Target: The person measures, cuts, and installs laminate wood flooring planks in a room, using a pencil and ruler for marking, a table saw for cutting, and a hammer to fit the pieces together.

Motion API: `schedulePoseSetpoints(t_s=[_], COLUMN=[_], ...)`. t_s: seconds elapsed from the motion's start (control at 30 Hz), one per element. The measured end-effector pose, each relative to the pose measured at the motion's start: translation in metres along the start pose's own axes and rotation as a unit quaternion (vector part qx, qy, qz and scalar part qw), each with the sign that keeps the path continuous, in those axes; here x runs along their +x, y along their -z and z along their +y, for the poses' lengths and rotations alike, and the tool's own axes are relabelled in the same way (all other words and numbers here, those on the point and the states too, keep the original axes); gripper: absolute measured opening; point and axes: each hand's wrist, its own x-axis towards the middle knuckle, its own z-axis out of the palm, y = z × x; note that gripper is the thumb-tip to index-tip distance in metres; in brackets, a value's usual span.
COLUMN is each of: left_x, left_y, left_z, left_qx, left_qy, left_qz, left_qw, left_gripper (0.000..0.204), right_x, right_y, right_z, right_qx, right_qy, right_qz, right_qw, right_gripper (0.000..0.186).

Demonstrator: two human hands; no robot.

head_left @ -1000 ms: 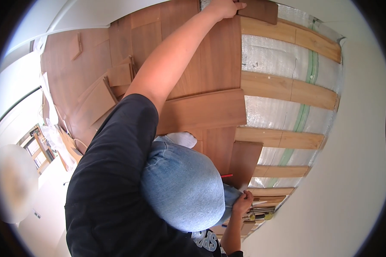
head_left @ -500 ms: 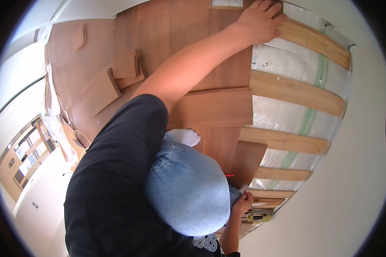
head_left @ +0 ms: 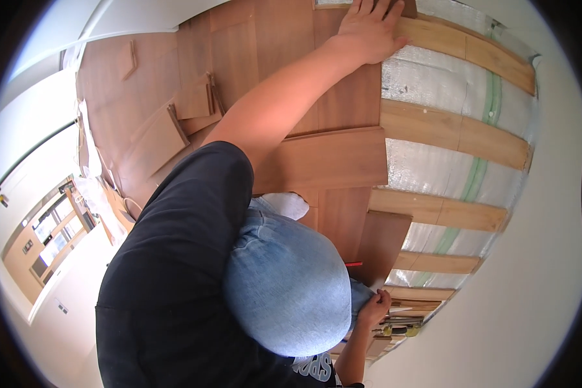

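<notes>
My left hand (head_left: 372,32) is stretched out at the far edge of the brown wood flooring (head_left: 284,45), fingers spread. Its fingertips reach a small brown wood piece (head_left: 405,8) beside a pale wooden batten (head_left: 433,32). Low on the right, my right hand (head_left: 375,309) is closed beside my denim-covered leg (head_left: 288,284); whatever its fingers hold cannot be made out. A loose floorboard (head_left: 330,158) lies across the flooring, and another brown board (head_left: 383,242) rests over the battens near my knee. Something thin and red (head_left: 354,264) shows by the knee.
Battens run over silver insulation (head_left: 420,158) with green tape (head_left: 475,178), ending at a white wall (head_left: 537,258). Stacked board offcuts (head_left: 161,139) lie at left. Tools with a yellow part (head_left: 404,330) sit among the battens near my right hand.
The whole view has shifted slightly. My left hand has slid a little left and away along the board edge, fingers more spread. My right hand stays by my leg.
</notes>
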Motion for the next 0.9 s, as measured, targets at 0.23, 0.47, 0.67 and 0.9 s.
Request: schedulePoseSetpoints(t_s=[0.23,0.47,0.67,0.9], left_x=[-0.009,0.019,0.004,-0.013], left_y=[0.018,0.011,0.011,0.02], left_z=[0.008,0.016,0.005,-0.012], left_qx=[0.055,0.132,0.11,0.135], left_qy=[0.02,-0.137,-0.091,-0.09], left_qz=[-0.044,0.036,-0.03,-0.034], left_qw=[0.997,0.981,0.989,0.986], left_gripper=[0.083,0.06,0.061,0.065], right_x=[-0.003,-0.005,-0.011,-0.011], right_y=[-0.004,0.004,0.002,0.003], right_z=[0.01,0.003,0.007,0.009], right_qx=[0.015,0.023,0.025,0.026], right_qy=[0.026,0.026,0.034,0.031], right_qz=[0.028,0.007,0.027,0.018], right_qw=[0.999,0.999,0.999,0.999], right_gripper=[0.023,0.024,0.026,0.027])
